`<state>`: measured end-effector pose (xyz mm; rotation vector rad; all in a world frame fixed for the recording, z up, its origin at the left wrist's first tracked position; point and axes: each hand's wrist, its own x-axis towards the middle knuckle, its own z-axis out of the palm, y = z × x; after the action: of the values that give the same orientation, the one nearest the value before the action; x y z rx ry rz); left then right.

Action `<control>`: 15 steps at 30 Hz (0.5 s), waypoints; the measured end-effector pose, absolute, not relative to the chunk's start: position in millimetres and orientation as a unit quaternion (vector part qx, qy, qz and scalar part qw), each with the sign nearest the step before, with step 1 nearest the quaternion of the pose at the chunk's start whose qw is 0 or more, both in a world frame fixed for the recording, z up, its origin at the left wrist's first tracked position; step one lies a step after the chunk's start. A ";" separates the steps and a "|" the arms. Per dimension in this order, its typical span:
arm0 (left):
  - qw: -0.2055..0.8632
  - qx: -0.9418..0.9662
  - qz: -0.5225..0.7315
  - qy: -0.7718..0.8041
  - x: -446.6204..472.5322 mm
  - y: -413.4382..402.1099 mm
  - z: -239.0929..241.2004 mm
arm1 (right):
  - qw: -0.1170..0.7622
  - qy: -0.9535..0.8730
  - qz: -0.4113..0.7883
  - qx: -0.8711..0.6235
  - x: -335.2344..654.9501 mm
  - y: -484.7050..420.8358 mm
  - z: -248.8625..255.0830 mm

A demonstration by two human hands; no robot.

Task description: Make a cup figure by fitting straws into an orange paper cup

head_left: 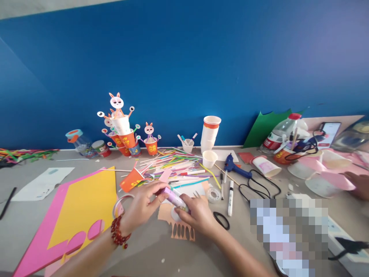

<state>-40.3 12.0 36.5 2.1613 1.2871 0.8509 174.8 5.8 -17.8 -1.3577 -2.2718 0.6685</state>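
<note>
Both my hands meet on a pale purple glue stick [174,198] low in the middle of the table. My left hand [141,206], with a red bead bracelet at the wrist, pinches its upper end. My right hand [198,215] grips its lower end, fingers closed. Under them lies a peach paper sheet with oval cut-outs [180,231]. A roll of clear tape [214,194] and black scissors handles [221,220] lie just right of my right hand.
Yellow and pink card sheets [75,215] lie at left. Coloured straws [173,163], an orange cup [131,180], a stack of paper cups [210,134], bunny cup figures [122,130], a blue glue gun [235,167] and a marker [230,196] fill the middle. Another person's hand [357,184] is at right.
</note>
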 end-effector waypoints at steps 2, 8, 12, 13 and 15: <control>0.239 0.789 0.310 0.473 -40.3 10.6 32.2 | 0.196 -0.816 0.231 -0.493 172.8 4.6 -16.6; 0.293 0.773 0.341 0.447 -29.6 20.6 26.6 | 0.269 -0.771 0.277 -0.506 169.2 3.8 -19.9; 0.264 0.773 0.416 0.399 -1.4 57.6 43.2 | 0.328 -0.699 0.336 -0.539 173.3 10.7 -26.0; 0.247 0.774 0.435 0.389 8.3 69.3 47.3 | 0.319 -0.691 0.337 -0.554 173.8 12.4 -27.1; 0.211 0.792 0.444 0.362 30.4 91.7 52.2 | 0.291 -0.703 0.326 -0.562 173.5 13.8 -28.2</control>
<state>30.4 91.7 52.2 2.2002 1.0073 1.2335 173.5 13.8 -28.2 -1.4982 -1.8739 0.8684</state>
